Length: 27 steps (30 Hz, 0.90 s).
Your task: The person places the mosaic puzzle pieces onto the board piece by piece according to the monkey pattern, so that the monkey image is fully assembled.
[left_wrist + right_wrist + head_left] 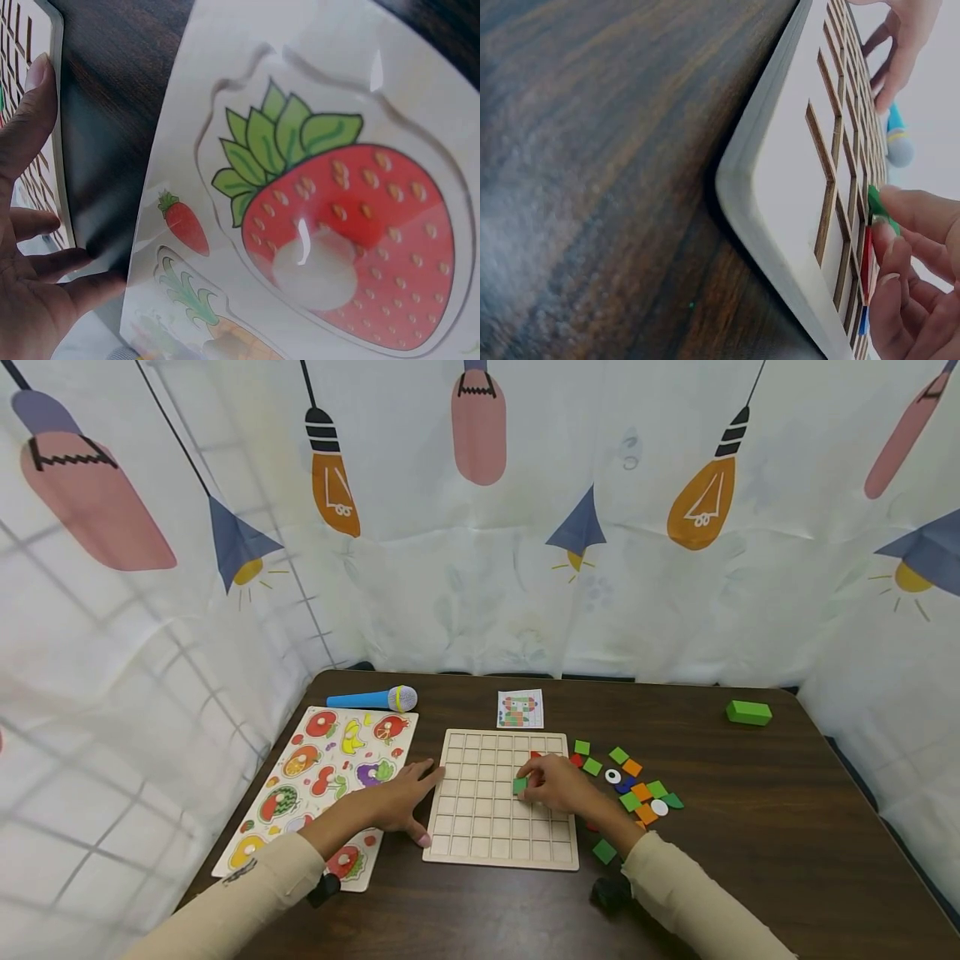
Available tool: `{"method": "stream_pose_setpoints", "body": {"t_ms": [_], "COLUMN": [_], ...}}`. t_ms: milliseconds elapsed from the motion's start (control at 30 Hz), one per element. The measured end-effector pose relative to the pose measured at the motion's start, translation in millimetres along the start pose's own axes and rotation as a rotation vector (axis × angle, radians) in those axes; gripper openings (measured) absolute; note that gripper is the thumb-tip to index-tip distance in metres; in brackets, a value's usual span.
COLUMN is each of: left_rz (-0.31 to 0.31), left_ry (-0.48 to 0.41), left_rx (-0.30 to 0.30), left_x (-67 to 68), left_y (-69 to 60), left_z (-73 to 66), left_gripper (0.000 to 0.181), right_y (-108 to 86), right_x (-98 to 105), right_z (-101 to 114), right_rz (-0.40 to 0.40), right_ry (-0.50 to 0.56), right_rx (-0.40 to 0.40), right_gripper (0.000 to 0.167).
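Green tile (520, 786) is pinched between the thumb and finger of the right hand (553, 783), near the middle of the wooden board (480, 827); I can't tell if it touches the wood. The left hand (397, 793) has its fingers spread apart at the board's left edge, and I can't tell how hard they press. To do this bit well, I'd hold the tile by its sides, tip it flat, match its corners to one small square, and let go only when it sits snug. The left hand could stop the board sliding. A red bit (535, 754) shows just past the right hand, so it seems wise not to bump it. That hand also hides some squares, which may make aiming hard. Loose bits (641, 792) lie to the right, and the right sleeve (690, 889) is near enough to knock some. The fruit board (178, 135) sits to the left, under the left arm, so there's little room there. Past it lies a blue mic (363, 700). A picture card (520, 708) is on the far side, and a green block (748, 712) is far right.
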<state>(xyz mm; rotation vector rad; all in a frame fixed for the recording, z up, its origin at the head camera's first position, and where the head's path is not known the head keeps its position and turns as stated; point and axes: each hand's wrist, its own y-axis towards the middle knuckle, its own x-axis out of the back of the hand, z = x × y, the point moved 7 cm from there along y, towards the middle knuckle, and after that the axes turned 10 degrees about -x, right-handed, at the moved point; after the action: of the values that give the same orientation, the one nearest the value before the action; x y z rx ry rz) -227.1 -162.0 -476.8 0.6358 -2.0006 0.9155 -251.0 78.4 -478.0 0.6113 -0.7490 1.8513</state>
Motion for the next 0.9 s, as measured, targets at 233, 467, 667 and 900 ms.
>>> {"method": "stream_pose_setpoints", "body": {"t_ms": [233,467,667,900], "left_rz": [0.007,0.006,0.005,0.003], "left_ry": [0.001,-0.008,-0.001,-0.004], "left_rx": [0.002,0.000,0.003,0.001], "left_x": [0.2,-1.0,-1.8,-1.8], "left_y": [-0.1,0.8,1.5,2.1], "left_z": [-0.2,1.4,2.7,2.6], "left_gripper": [0.110,0.111,0.111,0.111], "right_y": [0.6,0.6,1.5,2.5], "right_x": [0.2,0.3,-0.4,-0.5], "right_z": [-1.0,-0.4,-0.6,-0.5], "right_rz": [0.009,0.008,-0.006,-0.018], "right_ry": [-0.012,-0.027,-0.045,-0.062], "right_rx": [-0.018,0.004,0.012,0.008], "right_gripper": [0.023,0.018,0.017,0.015]}}
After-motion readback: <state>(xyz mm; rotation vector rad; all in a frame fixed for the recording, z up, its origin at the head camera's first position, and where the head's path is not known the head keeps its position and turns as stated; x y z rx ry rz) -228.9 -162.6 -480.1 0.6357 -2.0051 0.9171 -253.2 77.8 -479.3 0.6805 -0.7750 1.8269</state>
